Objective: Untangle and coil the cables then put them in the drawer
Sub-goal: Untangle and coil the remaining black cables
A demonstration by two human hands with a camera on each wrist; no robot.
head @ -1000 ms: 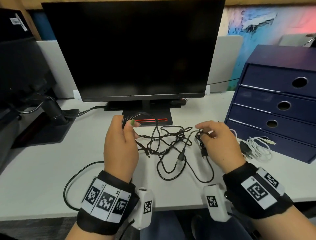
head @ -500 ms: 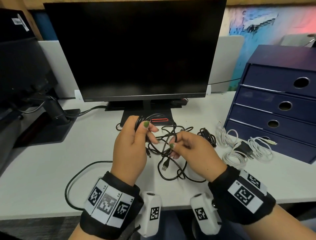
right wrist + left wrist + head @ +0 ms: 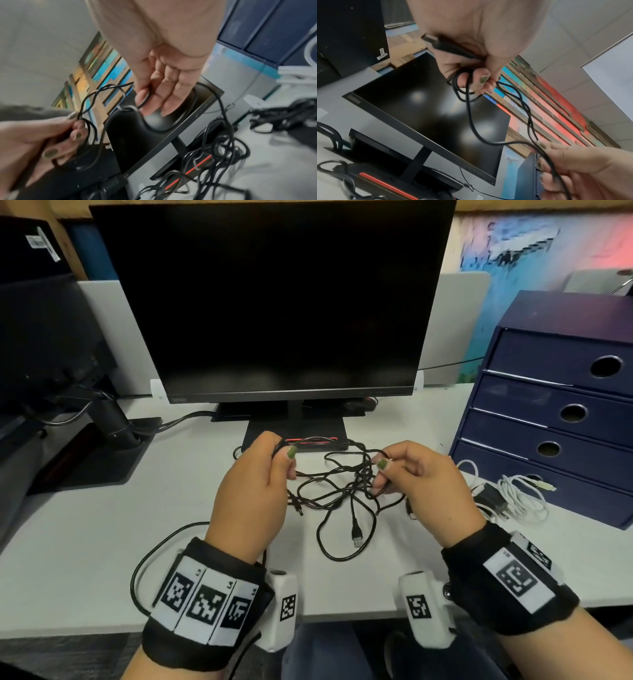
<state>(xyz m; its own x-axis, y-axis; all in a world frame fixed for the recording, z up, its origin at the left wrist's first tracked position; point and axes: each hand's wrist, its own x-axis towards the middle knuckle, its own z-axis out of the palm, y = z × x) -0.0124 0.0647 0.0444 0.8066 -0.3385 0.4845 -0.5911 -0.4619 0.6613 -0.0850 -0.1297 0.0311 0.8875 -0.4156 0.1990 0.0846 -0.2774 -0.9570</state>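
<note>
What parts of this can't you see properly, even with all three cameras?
- How many black cables there are: in the head view they cross in one tangle.
- The left hand's grip on its cable loops: head view shows only the hand's back.
- The lowest drawer's hole: white cables partly cover it.
- The black pile at the right wrist view's edge: blurred.

One big black flat screen. Beside it, one dark blue box with four drawers. Two hands.
</note>
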